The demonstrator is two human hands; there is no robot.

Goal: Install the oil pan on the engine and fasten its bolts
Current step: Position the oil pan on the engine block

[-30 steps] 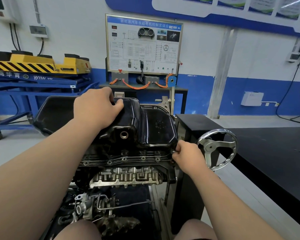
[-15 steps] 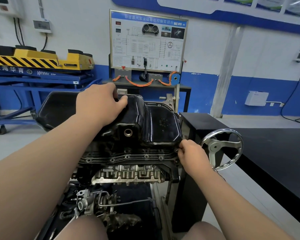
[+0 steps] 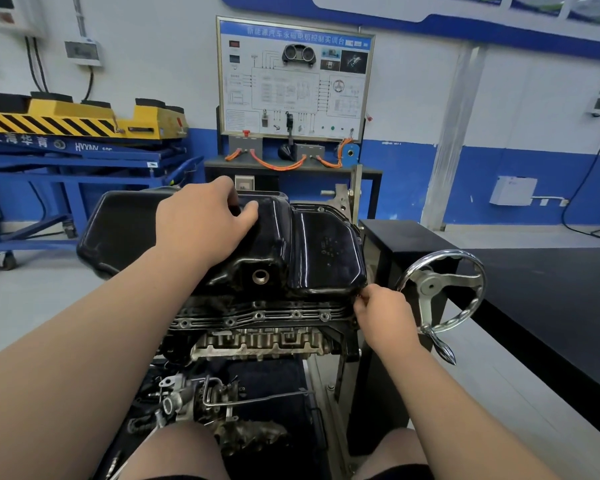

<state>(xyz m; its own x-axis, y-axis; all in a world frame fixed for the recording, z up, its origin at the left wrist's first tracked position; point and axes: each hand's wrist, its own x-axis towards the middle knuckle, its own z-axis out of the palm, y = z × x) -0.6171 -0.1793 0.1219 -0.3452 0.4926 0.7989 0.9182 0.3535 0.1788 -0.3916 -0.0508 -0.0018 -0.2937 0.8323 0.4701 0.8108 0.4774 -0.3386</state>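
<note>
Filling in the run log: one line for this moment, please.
left hand: holds oil pan | right hand: pinches bolt at pan corner

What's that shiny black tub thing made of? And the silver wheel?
The oil pan looks like pressed metal with glossy black paint: it mirrors the lights and has stamped curves. The wheel looks like chromed or polished metal, bright and mirror-like. Looks alone can't confirm either.

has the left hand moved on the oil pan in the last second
No. The left hand still holds the top of the oil pan, thumb directly above the drain hole as before.
</note>
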